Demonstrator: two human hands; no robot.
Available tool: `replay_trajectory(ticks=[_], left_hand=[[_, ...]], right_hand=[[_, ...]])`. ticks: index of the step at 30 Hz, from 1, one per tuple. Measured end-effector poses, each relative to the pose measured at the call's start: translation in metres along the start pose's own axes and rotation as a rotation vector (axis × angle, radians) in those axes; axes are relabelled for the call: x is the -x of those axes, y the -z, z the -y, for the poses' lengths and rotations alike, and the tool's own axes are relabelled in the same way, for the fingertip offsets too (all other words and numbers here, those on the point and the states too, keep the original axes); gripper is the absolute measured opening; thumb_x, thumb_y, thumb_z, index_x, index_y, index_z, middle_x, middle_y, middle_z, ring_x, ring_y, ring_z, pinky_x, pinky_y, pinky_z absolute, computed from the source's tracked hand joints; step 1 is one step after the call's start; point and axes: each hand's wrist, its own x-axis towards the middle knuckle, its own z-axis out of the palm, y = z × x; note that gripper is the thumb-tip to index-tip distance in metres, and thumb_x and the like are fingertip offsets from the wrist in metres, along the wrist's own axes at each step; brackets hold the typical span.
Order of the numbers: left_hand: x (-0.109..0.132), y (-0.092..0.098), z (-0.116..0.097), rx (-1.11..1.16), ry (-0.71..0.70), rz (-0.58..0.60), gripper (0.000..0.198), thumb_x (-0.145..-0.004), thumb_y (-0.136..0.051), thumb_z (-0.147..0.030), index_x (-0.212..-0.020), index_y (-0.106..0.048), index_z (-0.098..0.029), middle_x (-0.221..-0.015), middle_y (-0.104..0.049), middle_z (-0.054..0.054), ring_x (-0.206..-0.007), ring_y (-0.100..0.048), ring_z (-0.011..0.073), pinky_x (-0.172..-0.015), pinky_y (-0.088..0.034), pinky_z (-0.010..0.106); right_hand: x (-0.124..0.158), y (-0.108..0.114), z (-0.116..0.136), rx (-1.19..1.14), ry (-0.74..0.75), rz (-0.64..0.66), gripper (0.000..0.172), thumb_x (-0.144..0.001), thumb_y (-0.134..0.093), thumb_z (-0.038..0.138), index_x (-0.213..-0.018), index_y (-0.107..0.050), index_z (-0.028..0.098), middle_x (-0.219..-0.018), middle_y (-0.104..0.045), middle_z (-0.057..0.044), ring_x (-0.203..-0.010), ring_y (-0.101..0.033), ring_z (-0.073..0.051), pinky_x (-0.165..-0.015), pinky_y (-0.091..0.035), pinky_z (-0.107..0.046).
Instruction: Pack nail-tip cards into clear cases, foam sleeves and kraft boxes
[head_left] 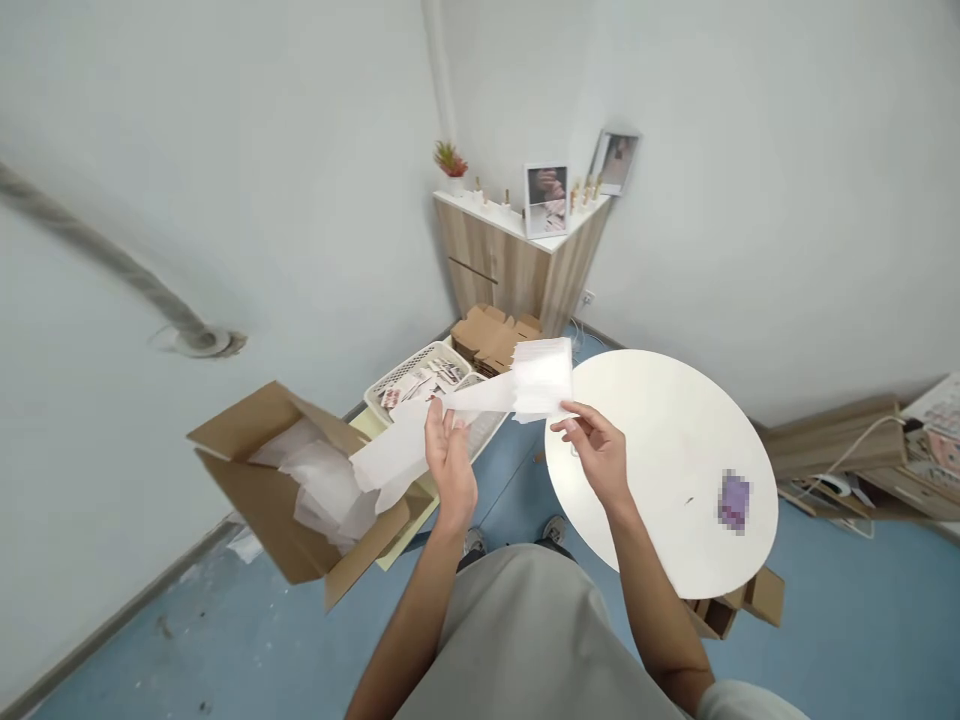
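Both my hands are raised in front of me over the blue floor. My right hand (592, 445) pinches the lower edge of a stack of thin white sheets (541, 378). A long white paper strip (420, 430) runs from that stack leftwards and down into an open cardboard box (300, 540) full of white paper. My left hand (448, 455) has its palm against the strip and its fingers lightly curled round it.
A round white table (675, 500) stands at my right with a small purple object (733, 500) on it. White baskets (420, 375) of small cards and flat cardboard boxes (491, 335) lie on the floor ahead. A wooden corner cabinet (517, 260) holds pictures and a plant.
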Motion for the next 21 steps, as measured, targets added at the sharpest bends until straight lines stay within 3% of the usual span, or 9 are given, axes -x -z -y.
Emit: replay_trajectory(ticks=[4,7,10,13,17,21], left_hand=[[-0.006,-0.053,0.017,-0.101,-0.085,0.155,0.066,-0.108,-0.054,-0.046,-0.172,-0.042,-0.034,-0.185,-0.036,0.007,-0.171,-0.036,0.0284,-0.140,-0.034,0.046],[-0.005,-0.097,0.032,-0.178,-0.133,0.268,0.065,-0.109,-0.054,-0.048,-0.171,-0.044,-0.030,-0.181,-0.043,0.010,-0.171,-0.037,0.0281,-0.142,-0.030,0.046],[0.003,-0.142,0.052,-0.278,-0.192,0.389,0.060,-0.111,-0.053,-0.051,-0.166,-0.050,-0.027,-0.174,-0.052,0.014,-0.166,-0.045,0.0279,-0.140,-0.035,0.046],[0.015,-0.183,0.076,-0.387,-0.263,0.468,0.048,-0.110,-0.056,-0.048,-0.152,-0.060,-0.024,-0.157,-0.065,0.015,-0.152,-0.061,0.0268,-0.132,-0.045,0.045],[0.028,-0.228,0.114,-0.542,-0.341,0.535,0.023,-0.102,-0.064,-0.032,-0.122,-0.068,-0.023,-0.127,-0.071,0.011,-0.127,-0.070,0.0250,-0.120,-0.054,0.042],[0.035,-0.267,0.159,-0.605,-0.298,0.728,0.019,-0.093,-0.058,-0.015,-0.107,-0.066,-0.023,-0.116,-0.065,0.010,-0.114,-0.068,0.0241,-0.110,-0.057,0.040]], right_hand=[[0.003,0.068,-0.030,-0.044,-0.096,-0.196,0.041,-0.093,-0.083,0.053,-0.121,-0.082,0.024,-0.097,-0.084,-0.008,-0.095,-0.081,-0.027,-0.082,-0.066,-0.041],[0.011,0.111,-0.060,-0.089,-0.171,-0.376,0.051,-0.083,-0.092,0.051,-0.123,-0.079,0.023,-0.096,-0.083,-0.007,-0.095,-0.080,-0.026,-0.086,-0.065,-0.042],[0.024,0.146,-0.092,-0.053,-0.260,-0.559,0.058,-0.078,-0.094,0.052,-0.124,-0.078,0.022,-0.102,-0.082,-0.008,-0.096,-0.079,-0.026,-0.085,-0.062,-0.040],[0.040,0.176,-0.122,0.040,-0.363,-0.715,0.049,-0.084,-0.085,0.060,-0.112,-0.078,0.021,-0.100,-0.080,-0.009,-0.092,-0.076,-0.025,-0.082,-0.060,-0.039],[0.067,0.216,-0.164,0.136,-0.529,-0.802,0.048,-0.091,-0.073,0.069,-0.092,-0.075,0.021,-0.086,-0.072,-0.005,-0.081,-0.066,-0.022,-0.081,-0.057,-0.037],[0.102,0.248,-0.207,0.070,-0.615,-0.891,0.044,-0.083,-0.077,0.066,-0.081,-0.070,0.022,-0.116,-0.078,-0.014,-0.106,-0.069,-0.027,-0.093,-0.057,-0.040]])
